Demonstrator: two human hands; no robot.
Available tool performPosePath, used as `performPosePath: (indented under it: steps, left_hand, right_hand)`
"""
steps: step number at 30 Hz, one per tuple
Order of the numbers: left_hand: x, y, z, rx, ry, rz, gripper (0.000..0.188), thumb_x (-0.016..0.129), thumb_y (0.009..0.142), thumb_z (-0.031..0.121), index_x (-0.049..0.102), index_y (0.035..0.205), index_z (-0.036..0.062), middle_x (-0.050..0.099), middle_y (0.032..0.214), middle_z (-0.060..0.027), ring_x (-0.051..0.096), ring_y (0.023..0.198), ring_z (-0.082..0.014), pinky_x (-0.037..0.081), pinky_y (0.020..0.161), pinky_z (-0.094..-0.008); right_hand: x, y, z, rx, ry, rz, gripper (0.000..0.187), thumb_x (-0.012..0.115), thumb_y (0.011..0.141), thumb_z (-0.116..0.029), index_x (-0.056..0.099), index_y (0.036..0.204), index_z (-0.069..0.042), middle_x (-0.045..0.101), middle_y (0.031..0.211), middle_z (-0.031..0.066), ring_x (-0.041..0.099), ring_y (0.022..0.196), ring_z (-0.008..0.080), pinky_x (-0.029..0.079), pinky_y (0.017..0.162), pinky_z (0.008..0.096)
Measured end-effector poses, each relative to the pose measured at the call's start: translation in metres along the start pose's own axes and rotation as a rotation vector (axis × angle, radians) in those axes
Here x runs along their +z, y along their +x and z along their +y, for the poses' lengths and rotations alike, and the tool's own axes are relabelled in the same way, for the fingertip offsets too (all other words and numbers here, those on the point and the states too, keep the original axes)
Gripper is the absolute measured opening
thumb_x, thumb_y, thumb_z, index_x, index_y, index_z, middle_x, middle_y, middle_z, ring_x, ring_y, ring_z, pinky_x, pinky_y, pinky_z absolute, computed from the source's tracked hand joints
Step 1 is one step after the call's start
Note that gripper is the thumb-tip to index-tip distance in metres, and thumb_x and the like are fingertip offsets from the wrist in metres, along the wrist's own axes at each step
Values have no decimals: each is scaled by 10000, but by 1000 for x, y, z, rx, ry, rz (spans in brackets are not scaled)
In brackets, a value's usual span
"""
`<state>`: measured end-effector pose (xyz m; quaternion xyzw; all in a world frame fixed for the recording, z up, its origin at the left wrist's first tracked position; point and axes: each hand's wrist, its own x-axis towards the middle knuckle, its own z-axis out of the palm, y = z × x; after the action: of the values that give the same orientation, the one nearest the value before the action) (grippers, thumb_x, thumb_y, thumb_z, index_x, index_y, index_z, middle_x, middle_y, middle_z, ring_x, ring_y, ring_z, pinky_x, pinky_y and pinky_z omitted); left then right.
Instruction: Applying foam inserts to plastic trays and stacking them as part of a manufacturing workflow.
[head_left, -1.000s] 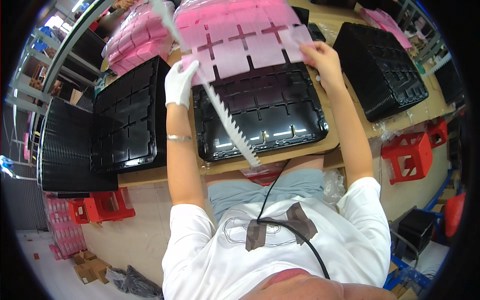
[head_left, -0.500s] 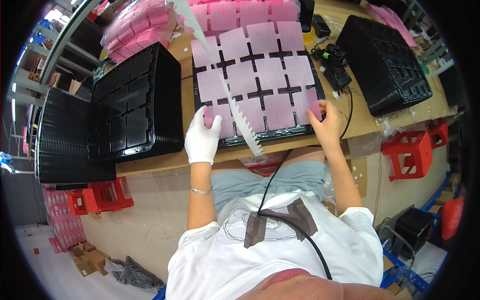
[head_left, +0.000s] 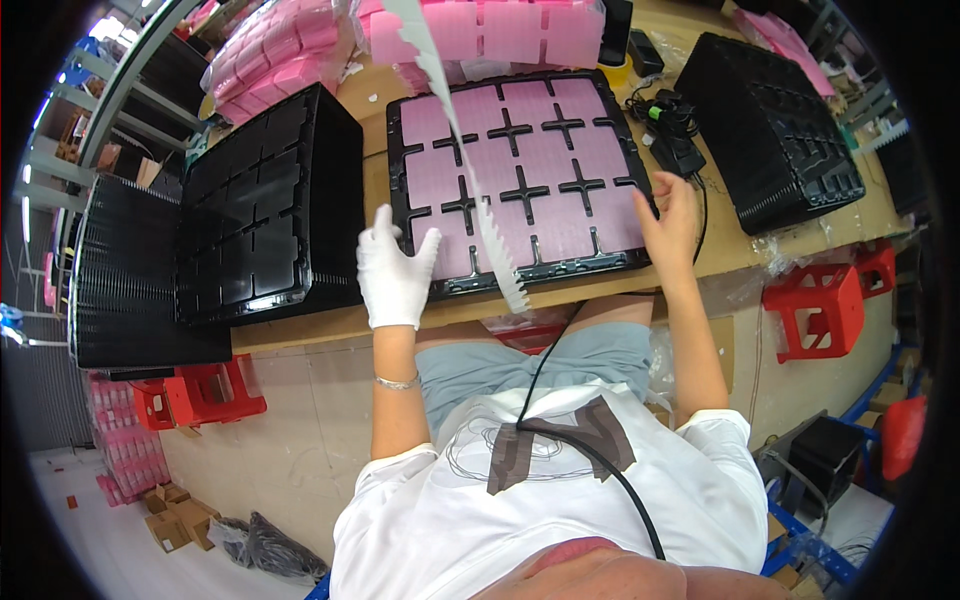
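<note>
A black plastic tray (head_left: 570, 266) lies in front of me on the cardboard-covered table. Inside it rests a pink foam sheet (head_left: 540, 150), with the tray's black cross-shaped ridges showing through its slots. My left hand (head_left: 395, 272), in a white glove, hovers by the tray's near left corner, fingers spread and holding nothing. Bare, my right hand (head_left: 668, 228) is at the tray's right edge, thumb and fingers apart with nothing between them. A white toothed strip (head_left: 470, 180) hangs across the view in front of the tray.
Stacks of black trays stand at the left (head_left: 245, 210) and the right (head_left: 770, 130). Behind lie pink foam sheets (head_left: 480, 35) and a wrapped pink bundle (head_left: 275, 60). A coiled black cable with an adapter (head_left: 675, 150) sits right of the tray. Red stools (head_left: 815, 305) stand below.
The pink sheet, earlier held at its near corners and overlapping the tray's rim, now lies down within the tray. Both hands have let go and moved slightly outward.
</note>
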<state>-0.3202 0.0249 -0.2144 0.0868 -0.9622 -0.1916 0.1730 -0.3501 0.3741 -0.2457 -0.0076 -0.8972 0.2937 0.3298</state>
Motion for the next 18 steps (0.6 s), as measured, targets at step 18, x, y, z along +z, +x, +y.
performPosePath:
  steps: [18]
  left_hand:
    - [104,150,4,375,283,-107,598,368,994,483,457,1411,63,437,1488,-170,393,1395,-297,230,1149,-534]
  right_hand:
    - [138,120,34,-425,-554,-398,524,301,1032,-400,459,1445,-119,428,1516,64,367,1417,167,146,1182,546]
